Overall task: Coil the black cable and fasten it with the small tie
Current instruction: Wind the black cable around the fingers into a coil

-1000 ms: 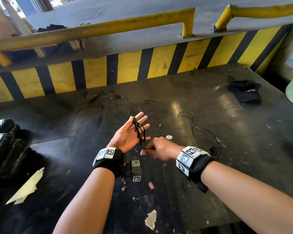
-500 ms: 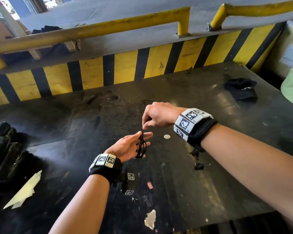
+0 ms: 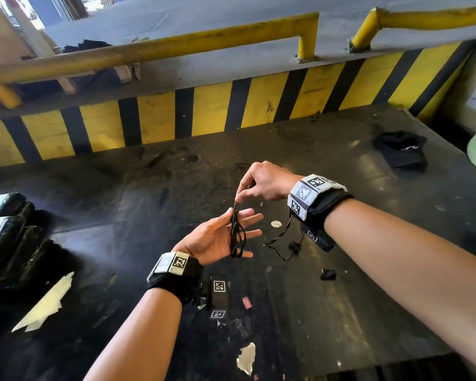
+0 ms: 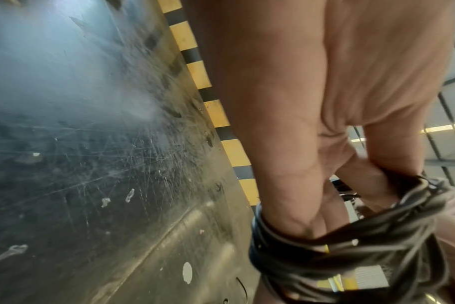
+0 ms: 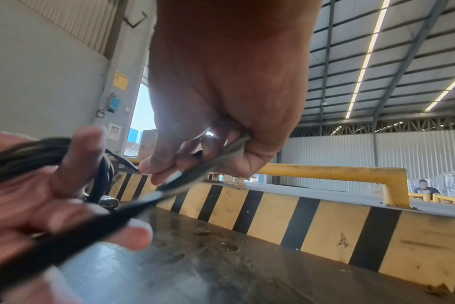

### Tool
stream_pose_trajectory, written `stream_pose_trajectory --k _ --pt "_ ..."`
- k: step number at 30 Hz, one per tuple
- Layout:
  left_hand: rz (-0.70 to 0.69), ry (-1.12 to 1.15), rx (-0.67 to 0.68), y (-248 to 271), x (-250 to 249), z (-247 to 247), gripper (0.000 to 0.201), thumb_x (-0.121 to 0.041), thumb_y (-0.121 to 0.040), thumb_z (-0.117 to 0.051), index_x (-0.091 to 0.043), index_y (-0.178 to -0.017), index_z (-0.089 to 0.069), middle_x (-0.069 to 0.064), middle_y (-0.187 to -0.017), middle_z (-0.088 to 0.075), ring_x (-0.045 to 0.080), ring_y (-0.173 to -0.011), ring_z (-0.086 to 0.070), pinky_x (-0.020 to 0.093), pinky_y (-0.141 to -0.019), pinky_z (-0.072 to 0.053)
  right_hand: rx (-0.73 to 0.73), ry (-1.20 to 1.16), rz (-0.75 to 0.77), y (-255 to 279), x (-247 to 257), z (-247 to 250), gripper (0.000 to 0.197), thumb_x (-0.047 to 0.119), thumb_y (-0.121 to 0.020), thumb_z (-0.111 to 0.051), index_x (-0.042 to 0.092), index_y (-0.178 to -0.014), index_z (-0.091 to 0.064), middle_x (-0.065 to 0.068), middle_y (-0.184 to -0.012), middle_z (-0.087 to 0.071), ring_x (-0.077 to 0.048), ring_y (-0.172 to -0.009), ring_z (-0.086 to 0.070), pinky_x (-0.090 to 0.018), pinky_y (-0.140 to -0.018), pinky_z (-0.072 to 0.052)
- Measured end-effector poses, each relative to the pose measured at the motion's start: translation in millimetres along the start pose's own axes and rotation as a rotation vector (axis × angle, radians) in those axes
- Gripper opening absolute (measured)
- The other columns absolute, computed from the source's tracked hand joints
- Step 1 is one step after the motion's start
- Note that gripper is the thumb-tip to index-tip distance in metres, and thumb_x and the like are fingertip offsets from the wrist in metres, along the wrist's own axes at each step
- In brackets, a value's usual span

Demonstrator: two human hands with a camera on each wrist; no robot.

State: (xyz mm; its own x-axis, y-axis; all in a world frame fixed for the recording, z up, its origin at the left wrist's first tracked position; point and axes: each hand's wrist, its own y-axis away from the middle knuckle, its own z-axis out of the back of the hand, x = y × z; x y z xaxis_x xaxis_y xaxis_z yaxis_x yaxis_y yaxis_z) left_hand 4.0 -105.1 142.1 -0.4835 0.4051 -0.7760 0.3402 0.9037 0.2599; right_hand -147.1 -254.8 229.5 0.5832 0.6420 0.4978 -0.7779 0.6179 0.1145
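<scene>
The scratched black table (image 3: 327, 312) met a yellow-and-black striped barrier (image 3: 157, 119); only the right wrist view showed the warehouse roof. The left hand (image 3: 217, 237), fingers straight, carried the coiled black cable (image 3: 236, 235) (loops around the fingers). The right hand (image 3: 264, 182) pinched the cable's strand just above.

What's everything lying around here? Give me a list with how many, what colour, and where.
cable: one, black, coiled round the left fingers, its tail hanging to the table
table: one, dark, scratched
barrier: one, yellow and black stripes, behind the table
rails: two, yellow, above the barrier
cap: one, black, far right on the table
paper scraps: several, pale, near edge
left hand: fingers spread, carrying the coil
right hand: pinching the cable above the coil
</scene>
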Motion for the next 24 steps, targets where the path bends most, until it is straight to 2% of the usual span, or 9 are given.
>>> stream_pose_trajectory --k 3,6,8,9,11,13,15,19,24 --pt "-0.017 0.031 0.03 3.8 -5.4 -2.8 0.044 -0.045 -0.102 -0.043 -0.02 -0.128 -0.068 0.01 -0.161 -0.039 0.038 -0.148 -0.036 0.073 -0.109 -0.031 0.012 -0.135 -0.008 -0.9 -9.3 -11.3 0.009 0.044 -0.085 -0.079 0.039 -0.092 -0.083 0.018 -0.078 -0.076 -0.014 -0.079 -0.072 -0.032 -0.07 -0.058" --pt "-0.05 0.003 0.048 6.6 -13.6 -6.7 0.052 -0.047 -0.1 -0.048 -0.018 -0.143 -0.055 0.01 -0.163 -0.037 0.037 -0.148 -0.036 0.072 -0.108 -0.032 0.001 -0.238 0.001 4.6 -20.0 -25.8 0.015 0.033 -0.094 -0.072 0.032 -0.104 -0.082 0.012 -0.094 -0.08 -0.002 -0.087 -0.069 -0.02 -0.077 -0.049" --pt "-0.064 -0.013 0.079 8.9 -20.1 -11.8 0.052 -0.047 -0.1 -0.05 -0.018 -0.143 -0.056 0.011 -0.163 -0.036 0.037 -0.149 -0.034 0.074 -0.11 -0.028 -0.008 -0.322 -0.027 9.1 -27.0 -40.0 0.015 0.027 -0.096 -0.07 0.035 -0.105 -0.081 0.019 -0.074 -0.075 0.006 -0.071 -0.065 -0.017 -0.068 -0.046" --pt "-0.081 0.005 0.1 9.5 -23.3 -13.8 0.047 -0.045 -0.1 -0.051 -0.018 -0.137 -0.061 0.012 -0.163 -0.035 0.038 -0.15 -0.032 0.076 -0.111 -0.024 -0.005 -0.35 -0.044 11.1 -29.5 -47.8 0.017 0.024 -0.095 -0.071 0.037 -0.101 -0.08 0.02 -0.064 -0.072 0.005 -0.063 -0.064 -0.02 -0.064 -0.047" --pt "-0.127 0.047 0.122 9.9 -29.8 -17.0 0.039 -0.042 -0.101 -0.052 -0.019 -0.128 -0.066 0.015 -0.164 -0.032 0.039 -0.151 -0.027 0.078 -0.111 -0.019 0.002 -0.375 -0.067 12.5 -37.7 -65.5 0.017 0.024 -0.093 -0.071 0.035 -0.1 -0.082 0.011 -0.073 -0.076 -0.004 -0.069 -0.069 -0.032 -0.068 -0.051" --pt "-0.177 0.074 0.138 8.6 -35.9 -21.4 0.039 -0.041 -0.103 -0.044 -0.019 -0.129 -0.064 0.016 -0.166 -0.026 0.04 -0.152 -0.023 0.075 -0.112 -0.02 0.018 -0.397 -0.054 18.1 -38.6 -78.7 0.014 0.03 -0.094 -0.072 0.033 -0.104 -0.082 0.004 -0.081 -0.076 -0.013 -0.073 -0.067 -0.032 -0.075 -0.051" --pt "-0.221 0.1 0.138 3.7 -41.3 -24.4 0.041 -0.041 -0.104 -0.039 -0.02 -0.13 -0.064 0.016 -0.167 -0.024 0.041 -0.153 -0.023 0.074 -0.113 -0.021 0.044 -0.434 -0.02 25.1 -32.9 -92.3 0.016 0.034 -0.096 -0.07 0.03 -0.106 -0.081 0.01 -0.073 -0.073 -0.01 -0.066 -0.059 -0.026 -0.07 -0.048" --pt "-0.263 0.081 0.007 -7.9 -47.5 -20.4 0.041 -0.045 -0.101 -0.041 -0.027 -0.126 -0.069 0.01 -0.165 -0.031 0.036 -0.152 -0.029 0.071 -0.111 -0.028 0.084 -0.32 0.078 37.5 -10.3 -112.3 0.023 0.032 -0.1 -0.063 0.027 -0.118 -0.077 0.007 -0.071 -0.068 -0.007 -0.066 -0.059 -0.012 -0.068 -0.044" --pt "-0.243 -0.01 -0.254 -11.2 -42.7 5.9 0.043 -0.046 -0.105 -0.034 -0.034 -0.125 -0.07 -0.002 -0.156 -0.048 0.027 -0.146 -0.041 0.063 -0.107 -0.037 0.192 -0.078 0.03 43.5 3.7 -105.1 0.023 0.041 -0.1 -0.059 0.035 -0.117 -0.074 0.001 -0.109 -0.077 -0.022 -0.104 -0.07 -0.033 -0.091 -0.052"
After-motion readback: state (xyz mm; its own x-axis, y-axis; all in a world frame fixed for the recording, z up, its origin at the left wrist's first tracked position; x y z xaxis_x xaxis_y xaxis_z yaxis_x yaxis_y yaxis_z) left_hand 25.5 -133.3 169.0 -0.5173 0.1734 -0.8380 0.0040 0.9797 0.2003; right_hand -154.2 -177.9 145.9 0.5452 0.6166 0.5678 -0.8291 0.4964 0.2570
